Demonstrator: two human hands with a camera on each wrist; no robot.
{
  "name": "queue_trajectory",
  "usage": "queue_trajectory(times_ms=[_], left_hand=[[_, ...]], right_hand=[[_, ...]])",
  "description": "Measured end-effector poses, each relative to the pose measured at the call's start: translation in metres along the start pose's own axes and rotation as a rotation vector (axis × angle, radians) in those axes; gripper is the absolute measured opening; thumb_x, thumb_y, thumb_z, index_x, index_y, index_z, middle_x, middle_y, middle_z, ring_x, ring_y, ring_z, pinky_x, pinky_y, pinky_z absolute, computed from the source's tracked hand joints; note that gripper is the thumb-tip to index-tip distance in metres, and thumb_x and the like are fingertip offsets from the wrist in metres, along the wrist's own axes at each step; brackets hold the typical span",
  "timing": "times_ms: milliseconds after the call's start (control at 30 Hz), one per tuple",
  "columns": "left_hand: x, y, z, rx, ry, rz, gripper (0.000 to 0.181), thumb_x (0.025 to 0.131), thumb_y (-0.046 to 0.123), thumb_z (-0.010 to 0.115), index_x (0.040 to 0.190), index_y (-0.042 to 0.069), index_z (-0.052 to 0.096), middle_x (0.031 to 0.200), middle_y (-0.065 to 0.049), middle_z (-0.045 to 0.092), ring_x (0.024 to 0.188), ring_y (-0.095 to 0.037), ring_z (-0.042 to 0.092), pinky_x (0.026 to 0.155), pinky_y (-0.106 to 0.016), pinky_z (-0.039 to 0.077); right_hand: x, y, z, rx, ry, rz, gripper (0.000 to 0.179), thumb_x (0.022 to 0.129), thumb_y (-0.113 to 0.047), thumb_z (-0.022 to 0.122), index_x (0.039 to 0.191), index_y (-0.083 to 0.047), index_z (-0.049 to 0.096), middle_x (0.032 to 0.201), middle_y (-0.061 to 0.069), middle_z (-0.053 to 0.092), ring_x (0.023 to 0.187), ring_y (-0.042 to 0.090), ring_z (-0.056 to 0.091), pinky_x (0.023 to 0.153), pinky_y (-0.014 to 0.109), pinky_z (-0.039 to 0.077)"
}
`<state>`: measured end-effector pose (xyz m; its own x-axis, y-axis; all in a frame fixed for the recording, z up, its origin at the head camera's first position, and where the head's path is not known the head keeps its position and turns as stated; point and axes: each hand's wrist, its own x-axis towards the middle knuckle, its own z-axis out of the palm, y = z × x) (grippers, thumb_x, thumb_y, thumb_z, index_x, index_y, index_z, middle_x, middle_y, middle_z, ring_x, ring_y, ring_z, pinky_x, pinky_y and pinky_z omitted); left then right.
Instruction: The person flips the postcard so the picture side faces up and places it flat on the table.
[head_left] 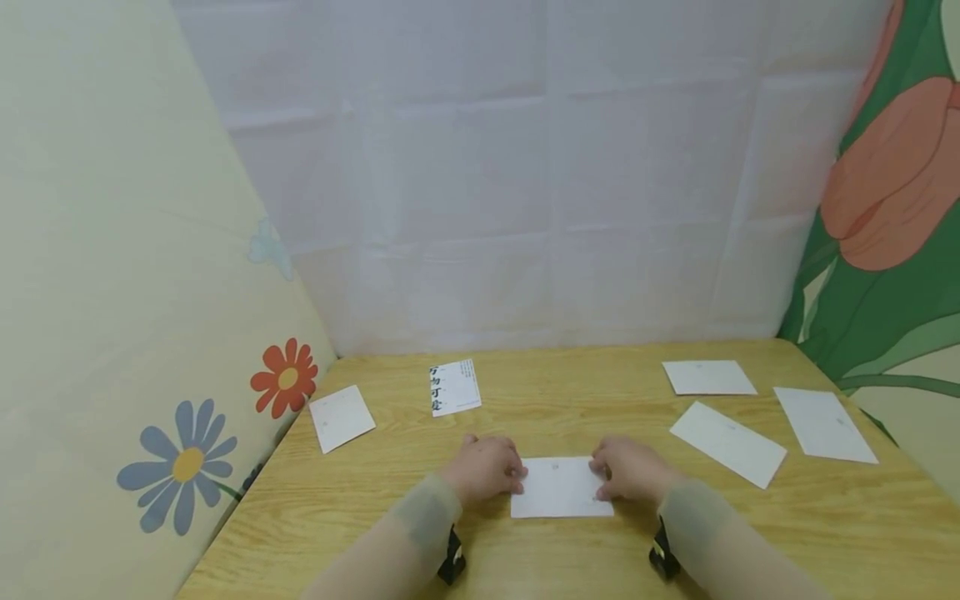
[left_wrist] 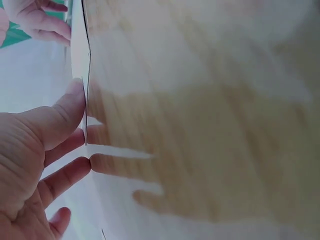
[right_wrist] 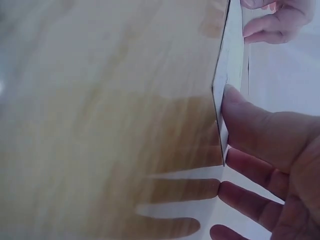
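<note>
A white card (head_left: pixel 561 497) lies flat on the near middle of the wooden table, small faint marks on its upper face. My left hand (head_left: pixel 486 469) holds its left edge, and my right hand (head_left: pixel 634 471) holds its right edge. In the left wrist view the thumb (left_wrist: pixel 72 102) presses on the card's top near a corner, with a fingertip at the edge below. The right wrist view shows the same grip, the right thumb (right_wrist: pixel 242 112) on the card (right_wrist: pixel 231 60) and the other fingers spread beside it on the tabletop.
On the left lie a plain white card (head_left: pixel 342 418) and a card with black characters (head_left: pixel 455 388). Three more white cards are on the right: one at the back (head_left: pixel 709 377), a slanted one (head_left: pixel 729 443) and an outer one (head_left: pixel 825 423). A white cloth (head_left: pixel 555 183) hangs behind the table.
</note>
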<state>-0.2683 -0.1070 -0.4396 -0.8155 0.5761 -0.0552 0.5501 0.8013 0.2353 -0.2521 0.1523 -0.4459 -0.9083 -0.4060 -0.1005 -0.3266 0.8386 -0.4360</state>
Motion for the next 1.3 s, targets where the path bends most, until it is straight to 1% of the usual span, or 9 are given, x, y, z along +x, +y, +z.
queue_trajectory(times_ms=[100,200,367,567,667,800,900,1067,1300], left_hand=[[0.001,0.003,0.001,-0.006,-0.004,-0.041,0.026,0.079,0.034,0.078,0.102,0.022,0.070,0.096,0.013,0.059,0.089,-0.008,0.054,0.091,-0.050,0.032],[0.003,0.007,0.002,0.025,-0.021,-0.082,0.036,0.078,0.036,0.078,0.108,0.021,0.066,0.103,0.007,0.059,0.092,-0.012,0.053,0.087,-0.046,0.036],[0.005,0.011,0.001,0.032,-0.052,-0.142,0.040,0.077,0.036,0.080,0.109,0.019,0.064,0.108,0.002,0.058,0.100,-0.018,0.053,0.088,-0.047,0.039],[0.009,0.019,-0.004,0.028,-0.124,-0.203,0.041,0.071,0.038,0.084,0.101,0.019,0.063,0.093,0.004,0.056,0.089,-0.018,0.049,0.081,-0.041,0.037],[0.009,0.023,-0.008,0.016,-0.150,-0.228,0.040,0.070,0.037,0.085,0.098,0.018,0.063,0.089,0.004,0.055,0.086,-0.018,0.047,0.079,-0.041,0.036],[0.011,0.024,-0.008,-0.003,-0.171,-0.253,0.039,0.070,0.036,0.085,0.097,0.019,0.062,0.089,0.003,0.054,0.085,-0.018,0.047,0.082,-0.042,0.038],[0.013,0.022,-0.007,-0.014,-0.182,-0.259,0.038,0.071,0.035,0.085,0.096,0.020,0.061,0.090,0.004,0.054,0.085,-0.018,0.047,0.083,-0.043,0.038],[0.013,0.018,-0.006,-0.031,-0.189,-0.267,0.038,0.071,0.036,0.085,0.096,0.022,0.060,0.091,0.005,0.054,0.086,-0.017,0.047,0.083,-0.042,0.040],[0.011,0.015,-0.004,-0.157,-0.182,-0.273,0.036,0.072,0.031,0.085,0.094,0.020,0.060,0.091,0.004,0.052,0.085,-0.017,0.048,0.077,-0.035,0.043]], right_hand=[[-0.003,-0.001,0.000,0.012,0.000,0.013,0.033,0.072,-0.017,0.083,0.102,-0.007,0.072,0.110,0.006,0.061,0.104,0.029,0.058,0.094,0.049,0.044],[-0.005,-0.001,0.000,0.016,-0.001,0.020,0.033,0.072,-0.017,0.083,0.102,-0.007,0.072,0.111,0.007,0.061,0.105,0.030,0.057,0.095,0.050,0.043],[-0.007,-0.002,0.000,0.013,-0.002,0.011,0.032,0.073,-0.018,0.083,0.102,-0.008,0.072,0.111,0.007,0.061,0.105,0.030,0.058,0.094,0.050,0.044],[-0.008,-0.002,0.001,-0.023,0.000,-0.008,0.025,0.076,-0.021,0.080,0.097,-0.010,0.074,0.114,0.007,0.062,0.107,0.031,0.058,0.094,0.050,0.044],[-0.008,-0.002,0.001,-0.026,0.010,-0.007,0.023,0.075,-0.020,0.081,0.095,-0.011,0.074,0.111,0.005,0.062,0.105,0.029,0.059,0.093,0.048,0.045],[-0.008,-0.002,0.001,-0.004,0.033,-0.012,0.024,0.072,-0.017,0.083,0.091,-0.010,0.070,0.095,0.001,0.060,0.090,0.022,0.058,0.085,0.045,0.047],[-0.005,-0.001,0.001,0.017,0.047,-0.023,0.032,0.068,-0.016,0.086,0.091,-0.011,0.065,0.090,-0.001,0.056,0.085,0.019,0.053,0.082,0.044,0.046],[0.002,0.005,0.000,0.008,0.036,-0.020,0.041,0.064,-0.021,0.090,0.093,-0.013,0.062,0.092,0.001,0.055,0.090,0.021,0.050,0.085,0.044,0.043],[0.004,0.009,-0.001,0.017,0.009,0.025,0.043,0.063,-0.024,0.091,0.091,-0.013,0.060,0.092,0.001,0.053,0.090,0.022,0.046,0.084,0.043,0.042]])
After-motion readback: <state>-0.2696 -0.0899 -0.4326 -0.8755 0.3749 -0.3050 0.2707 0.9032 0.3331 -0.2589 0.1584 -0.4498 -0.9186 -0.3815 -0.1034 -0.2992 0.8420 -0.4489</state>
